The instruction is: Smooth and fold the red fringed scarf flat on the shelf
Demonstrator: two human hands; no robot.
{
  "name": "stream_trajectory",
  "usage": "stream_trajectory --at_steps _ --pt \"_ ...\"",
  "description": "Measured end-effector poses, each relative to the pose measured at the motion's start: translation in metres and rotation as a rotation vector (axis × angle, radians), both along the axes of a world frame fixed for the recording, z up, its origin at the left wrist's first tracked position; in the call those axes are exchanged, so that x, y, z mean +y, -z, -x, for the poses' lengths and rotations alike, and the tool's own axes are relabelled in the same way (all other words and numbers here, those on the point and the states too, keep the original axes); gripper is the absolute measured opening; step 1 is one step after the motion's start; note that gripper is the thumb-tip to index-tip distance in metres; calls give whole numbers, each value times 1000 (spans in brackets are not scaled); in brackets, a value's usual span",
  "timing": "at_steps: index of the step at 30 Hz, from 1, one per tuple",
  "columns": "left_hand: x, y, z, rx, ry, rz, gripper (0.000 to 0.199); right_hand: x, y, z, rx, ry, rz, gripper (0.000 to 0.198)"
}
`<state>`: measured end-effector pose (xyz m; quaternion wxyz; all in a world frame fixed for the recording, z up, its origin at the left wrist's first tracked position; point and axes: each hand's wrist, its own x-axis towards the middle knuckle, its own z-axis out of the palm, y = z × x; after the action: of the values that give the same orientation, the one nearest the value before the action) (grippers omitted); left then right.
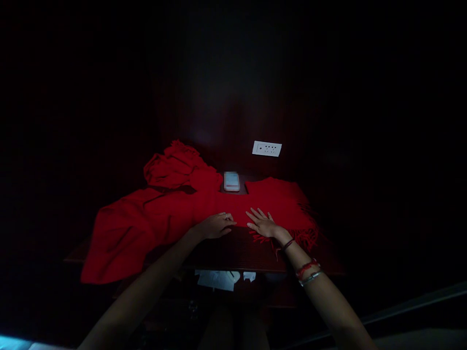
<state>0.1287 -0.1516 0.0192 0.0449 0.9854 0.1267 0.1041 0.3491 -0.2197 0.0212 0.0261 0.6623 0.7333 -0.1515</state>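
A red fringed scarf [233, 209] lies across the dark wooden table, its right part laid flat and folded with tassels at the right end. My right hand [263, 226] rests palm down on that flat part, fingers spread. On the scarf's near edge, left of my right hand, sits my left hand [218, 225], with a ring on one finger. Its fingers are slightly bent over the cloth, thumb apart, gripping nothing I can see. More of the red cloth [178, 167] is bunched at the back left, and one piece [116, 238] hangs over the table's front edge.
Behind the scarf a phone [231, 181] with a lit, blurred screen lies on the table [233, 248]. A white socket plate [267, 148] is on the dark wall. Below the tabletop, white papers [219, 280] lie on a shelf. The surroundings are very dark.
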Motion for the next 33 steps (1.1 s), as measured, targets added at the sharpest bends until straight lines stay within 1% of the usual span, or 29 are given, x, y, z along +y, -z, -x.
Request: stream_trajectory --at_steps 2,3,5,7,8,10,12,14,16,18,23,25,26,28,29,31,32,33 --pt "6 -5 -5 25 7 23 27 4 -11 -4 50 19 -19 62" --pt "10 -8 -10 29 -33 31 27 8 -18 -7 68 45 -62 61" --pt "19 -13 -26 0 -212 31 29 18 -31 -12 74 123 -186 58" --pt "26 -12 -45 -64 -415 15 34 29 -36 -13 46 191 -287 57" --pt "28 -8 -55 -89 -490 12 38 35 -35 -12 32 204 -305 57" --pt "31 2 -72 -87 -602 32 44 44 -26 -8 11 188 -290 58" --pt "32 14 -83 -29 -719 85 47 49 -11 -4 -9 165 -239 58" --pt "33 22 -87 29 -793 120 48 51 3 -5 -42 157 -220 56" --pt "33 25 -87 51 -812 122 50 49 13 -15 -62 176 -234 55" --pt "32 25 -85 53 -821 117 52 43 17 -35 -75 232 -231 54" --pt "32 22 -85 62 -828 136 54 24 9 -102 -151 454 -137 49" --pt "33 23 -86 64 -827 145 54 18 3 -115 -172 515 -122 51" --pt "34 24 -86 63 -828 146 54 17 0 -115 -179 529 -130 52" --pt "35 26 -87 64 -829 148 54 16 -4 -99 -180 496 -181 54" --pt "36 26 -88 66 -832 148 54 17 -4 -85 -161 430 -235 55" --pt "37 28 -88 71 -838 147 54 19 -3 -52 -104 224 -307 57" --pt "37 28 -87 69 -838 141 54 20 0 -36 -84 143 -307 57" --pt "37 28 -87 66 -837 134 54 20 2 -24 -75 102 -286 57"
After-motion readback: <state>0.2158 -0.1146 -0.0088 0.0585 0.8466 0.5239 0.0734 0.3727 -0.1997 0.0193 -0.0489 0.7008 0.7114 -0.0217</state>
